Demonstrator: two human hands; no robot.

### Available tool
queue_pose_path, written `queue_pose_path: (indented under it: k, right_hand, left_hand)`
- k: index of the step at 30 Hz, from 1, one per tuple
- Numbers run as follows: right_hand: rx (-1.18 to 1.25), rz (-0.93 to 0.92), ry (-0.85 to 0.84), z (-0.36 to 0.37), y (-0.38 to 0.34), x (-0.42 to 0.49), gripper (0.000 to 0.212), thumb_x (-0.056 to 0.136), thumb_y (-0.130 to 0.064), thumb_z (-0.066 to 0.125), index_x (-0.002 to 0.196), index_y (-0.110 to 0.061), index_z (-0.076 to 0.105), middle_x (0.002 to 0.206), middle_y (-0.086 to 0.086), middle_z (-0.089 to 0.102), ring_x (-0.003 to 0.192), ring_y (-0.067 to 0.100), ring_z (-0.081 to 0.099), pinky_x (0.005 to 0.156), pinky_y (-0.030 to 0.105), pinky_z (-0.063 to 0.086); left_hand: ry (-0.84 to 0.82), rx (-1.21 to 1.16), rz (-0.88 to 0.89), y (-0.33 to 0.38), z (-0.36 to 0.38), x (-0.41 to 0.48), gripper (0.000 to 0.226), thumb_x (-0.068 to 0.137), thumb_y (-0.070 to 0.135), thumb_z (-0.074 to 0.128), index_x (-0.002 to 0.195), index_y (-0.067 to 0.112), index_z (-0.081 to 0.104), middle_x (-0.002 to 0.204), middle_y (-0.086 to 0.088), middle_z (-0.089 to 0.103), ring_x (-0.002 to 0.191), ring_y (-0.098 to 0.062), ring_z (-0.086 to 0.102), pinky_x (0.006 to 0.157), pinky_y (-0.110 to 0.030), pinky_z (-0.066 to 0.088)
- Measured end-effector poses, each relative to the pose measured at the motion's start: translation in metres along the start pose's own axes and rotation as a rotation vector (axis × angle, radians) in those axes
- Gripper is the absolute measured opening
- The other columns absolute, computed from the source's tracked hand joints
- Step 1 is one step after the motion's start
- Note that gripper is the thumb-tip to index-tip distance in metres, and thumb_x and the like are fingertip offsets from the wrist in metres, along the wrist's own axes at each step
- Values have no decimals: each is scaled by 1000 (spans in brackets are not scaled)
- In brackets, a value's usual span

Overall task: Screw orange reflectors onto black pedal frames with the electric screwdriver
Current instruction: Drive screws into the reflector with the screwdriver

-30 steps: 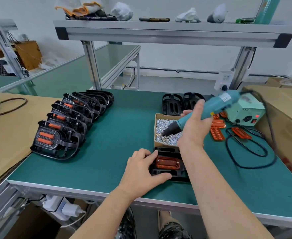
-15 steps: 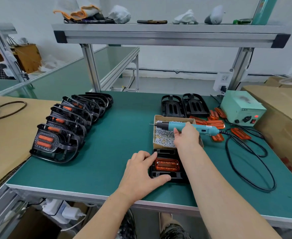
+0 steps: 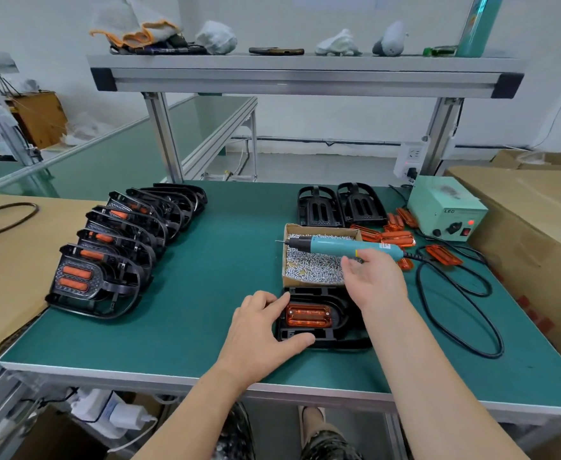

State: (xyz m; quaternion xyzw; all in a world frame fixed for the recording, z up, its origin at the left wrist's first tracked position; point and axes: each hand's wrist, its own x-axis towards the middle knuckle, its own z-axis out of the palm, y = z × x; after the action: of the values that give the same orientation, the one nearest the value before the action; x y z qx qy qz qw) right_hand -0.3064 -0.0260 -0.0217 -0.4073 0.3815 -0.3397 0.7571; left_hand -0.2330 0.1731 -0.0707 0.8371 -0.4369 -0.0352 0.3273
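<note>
"LED" on green power box [image 3: 445, 207]

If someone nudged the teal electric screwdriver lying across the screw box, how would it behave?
It would probably roll: the electric screwdriver has a round barrel and lies across the cardboard box. Its black cord, looped on the green mat, would likely drag at the rear end. The hard shell suggests it stays rigid when lifted.

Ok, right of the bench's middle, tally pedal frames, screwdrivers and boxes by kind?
Bare black plastic pedal frames: 2
Black pedal frame fitted with orange reflector: 1
Teal electric screwdriver: 1
Cardboard box of silver screws: 1
Pale green metal power box: 1
Total: 6
</note>
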Motion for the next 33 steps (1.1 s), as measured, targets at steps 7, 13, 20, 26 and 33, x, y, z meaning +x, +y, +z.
queue_pose_path:
  k: [7,13,20,26,33]
  right_hand:
    - [-395,-354,-34,-62,-9,-25,29,95,7,55,106,-17,68,104,3,74,98,14,70,81,27,53]
    - [-870,-390,-156,-97,-4,-21,34,95,-1,59,104,-32,71,101,-10,71,98,11,64,85,26,48]
    - [-1119,-477,-442,-107,-9,-27,54,88,12,62,115,-33,74,120,-20,67,109,-12,58,93,1,38]
    - [-1024,-540,-451,-112,-8,-31,45,84,-2,78,109,-39,77,112,-31,70,108,-17,59,91,-3,35]
    - [-782,-529,-438,-94,0,-36,29,86,-7,77,109,-25,76,95,-11,76,87,4,70,81,9,47]
  left_hand:
    - [0,13,-1,-3,2,1,96,67,85,45,145,29,45,111,19,40,110,-3,35,103,-27,34]
    - [3,-20,-22,-4,3,1,95,65,86,50,143,31,48,110,22,40,112,-2,37,103,-27,35]
    - [-5,-83,-45,-2,-1,0,91,65,82,51,140,31,51,111,23,45,114,-2,41,105,-28,37]
    - [104,-272,-69,0,-5,-2,62,84,61,53,133,24,59,110,19,59,110,1,53,102,-28,42]
    - [334,-798,-303,0,-9,0,28,98,44,45,114,34,67,102,-2,72,94,-12,69,96,-31,49]
